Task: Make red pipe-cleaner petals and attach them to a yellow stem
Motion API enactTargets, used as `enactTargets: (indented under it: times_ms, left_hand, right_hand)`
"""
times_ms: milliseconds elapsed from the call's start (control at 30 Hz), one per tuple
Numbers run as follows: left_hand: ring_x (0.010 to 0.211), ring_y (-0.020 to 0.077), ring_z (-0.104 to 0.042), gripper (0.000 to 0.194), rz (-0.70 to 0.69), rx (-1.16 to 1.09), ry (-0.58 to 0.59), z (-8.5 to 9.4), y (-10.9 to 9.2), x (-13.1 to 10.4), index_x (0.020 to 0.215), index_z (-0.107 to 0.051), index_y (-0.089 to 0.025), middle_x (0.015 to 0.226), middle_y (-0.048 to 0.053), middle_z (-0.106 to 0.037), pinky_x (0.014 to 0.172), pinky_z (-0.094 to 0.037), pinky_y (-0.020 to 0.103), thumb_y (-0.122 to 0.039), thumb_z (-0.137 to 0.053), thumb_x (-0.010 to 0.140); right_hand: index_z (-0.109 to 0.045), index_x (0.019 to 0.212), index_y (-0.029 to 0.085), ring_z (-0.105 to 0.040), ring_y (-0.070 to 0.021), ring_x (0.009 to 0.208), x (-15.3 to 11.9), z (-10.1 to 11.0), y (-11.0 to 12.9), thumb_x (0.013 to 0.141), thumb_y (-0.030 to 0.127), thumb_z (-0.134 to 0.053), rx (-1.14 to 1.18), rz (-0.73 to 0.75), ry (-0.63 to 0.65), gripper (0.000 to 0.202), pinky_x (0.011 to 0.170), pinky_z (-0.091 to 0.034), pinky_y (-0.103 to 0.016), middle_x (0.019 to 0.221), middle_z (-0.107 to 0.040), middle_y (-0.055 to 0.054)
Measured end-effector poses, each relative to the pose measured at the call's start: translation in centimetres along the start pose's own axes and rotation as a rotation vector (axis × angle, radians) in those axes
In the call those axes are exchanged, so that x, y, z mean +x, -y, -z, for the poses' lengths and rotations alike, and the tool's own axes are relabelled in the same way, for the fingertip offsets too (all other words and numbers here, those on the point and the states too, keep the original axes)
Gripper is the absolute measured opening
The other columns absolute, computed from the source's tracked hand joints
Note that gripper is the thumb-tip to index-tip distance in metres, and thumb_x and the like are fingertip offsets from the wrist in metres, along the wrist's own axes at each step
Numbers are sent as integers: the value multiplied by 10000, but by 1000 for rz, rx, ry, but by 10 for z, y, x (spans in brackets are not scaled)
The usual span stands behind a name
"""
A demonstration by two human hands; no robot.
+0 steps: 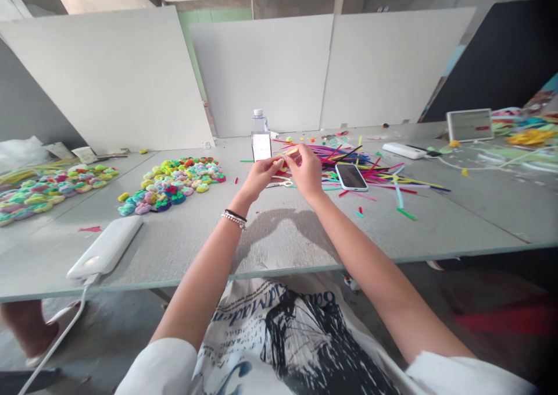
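Observation:
Above the middle of the table, my left hand [260, 177] and my right hand [307, 171] meet, fingertips pinched together. Between them is a small piece of yellow pipe cleaner [291, 152], partly covered by my fingers. White-handled scissors [285, 183] lie on the table just below my hands. Behind and to the right of my right hand spreads a loose heap of coloured pipe cleaners [375, 171], with a phone [351, 177] lying on its near side. A small white card or box [261, 146] stands upright just behind my left hand.
Fluffy multicoloured pieces [174, 182] are piled at left, with another pile [56, 191] beyond. A white power bank [107, 246] with a cable lies near the front edge. A bottle [258, 120] stands at the back, before white panels [265, 75]. A second power bank [403, 150] and a tablet [469, 125] are at right.

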State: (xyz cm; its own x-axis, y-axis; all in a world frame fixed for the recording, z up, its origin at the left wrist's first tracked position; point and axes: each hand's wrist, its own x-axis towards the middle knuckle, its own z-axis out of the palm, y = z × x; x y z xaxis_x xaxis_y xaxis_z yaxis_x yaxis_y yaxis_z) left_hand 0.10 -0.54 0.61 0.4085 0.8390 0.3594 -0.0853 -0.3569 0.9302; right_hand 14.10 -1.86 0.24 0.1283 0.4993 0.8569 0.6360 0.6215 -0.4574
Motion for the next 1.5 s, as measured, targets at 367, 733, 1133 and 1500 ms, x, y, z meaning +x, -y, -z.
enactTargets:
  times_ms: [367,733,1133,1500]
  left_hand:
    - [640,61,-587,140,-24,-202,-171,4,4,7,942,-604,-161,735,-12,-610,535,-396,160,-272,-639,865]
    - [532,59,-469,173,-27,-113,-193,5,4,7,921,-642,-162,665,-16,-562,473,-322,182,-297,-685,822]
    - [424,58,-407,153,-71,73,-274,1,10,8,914,-663,-167,532,-55,-506,436,-316,194,-300,-638,843]
    - [1009,191,-628,711,-255,102,1,7,0,3,1369,-500,-220,1193,98,-644,890,-481,280,-284,-772,715]
  right_hand:
    - [-676,830,197,-634,-176,783,10,0,-6,800,444,-661,445,-171,220,250,743,-479,-298,845,-698,-30]
    - [-716,868,196,-569,-140,690,8,0,-6,788,540,-641,493,-270,369,361,624,-418,-249,796,-675,-11]
    - [-696,793,174,-629,-117,596,12,20,-2,766,383,-737,533,-710,616,215,506,-412,-232,854,-730,-73]
    - [-671,787,207,-513,-91,573,18,17,-16,720,320,-749,994,-899,607,153,459,-352,-209,716,-631,4]
